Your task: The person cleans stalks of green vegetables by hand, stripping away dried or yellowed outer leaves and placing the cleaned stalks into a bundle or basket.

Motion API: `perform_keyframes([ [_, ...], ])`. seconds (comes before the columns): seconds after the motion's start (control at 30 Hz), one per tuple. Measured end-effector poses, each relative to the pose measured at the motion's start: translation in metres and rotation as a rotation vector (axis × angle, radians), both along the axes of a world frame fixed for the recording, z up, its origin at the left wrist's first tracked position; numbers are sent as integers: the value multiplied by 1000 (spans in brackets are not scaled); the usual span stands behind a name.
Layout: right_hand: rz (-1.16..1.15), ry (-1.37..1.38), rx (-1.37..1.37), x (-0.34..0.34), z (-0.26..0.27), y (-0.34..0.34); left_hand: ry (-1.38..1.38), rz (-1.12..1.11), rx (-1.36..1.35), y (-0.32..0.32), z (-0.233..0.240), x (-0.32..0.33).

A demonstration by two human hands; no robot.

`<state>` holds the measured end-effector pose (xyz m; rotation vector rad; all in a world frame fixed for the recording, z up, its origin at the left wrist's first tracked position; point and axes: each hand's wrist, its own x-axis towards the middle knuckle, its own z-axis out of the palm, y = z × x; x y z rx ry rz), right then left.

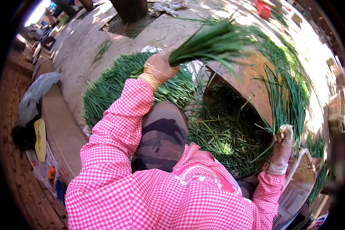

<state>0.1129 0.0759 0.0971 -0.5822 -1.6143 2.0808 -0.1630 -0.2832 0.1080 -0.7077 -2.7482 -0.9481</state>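
Note:
My left hand, in a thin glove, is closed round the cut ends of a bunch of long green leaves, perhaps chives; its blurred tips point right. Below that hand a thick pile of the same greens lies on the ground, stalk ends towards the right. At the right, my right hand, also gloved, grips a few green stalks at their lower ends, beside more greens at the edge of a tilted brown board. Loose trimmings lie heaped between my knees and under the board.
A whitish plastic crate stands at the lower right. More greens lie beyond the board. On the left are a long brown ledge, a plastic bag and a yellow object. A tree trunk rises at the top.

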Motion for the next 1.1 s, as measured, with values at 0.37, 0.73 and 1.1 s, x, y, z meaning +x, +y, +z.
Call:
perform_keyframes([
  [0.37,545,-554,297,-3,-47,-54,-531,688,1423,-248,-58,44],
  [0.73,617,-745,298,-5,-75,-71,-581,870,1249,-170,-222,50],
  [1.1,631,-880,402,-1,-82,-76,132,906,10,-200,-224,67],
])
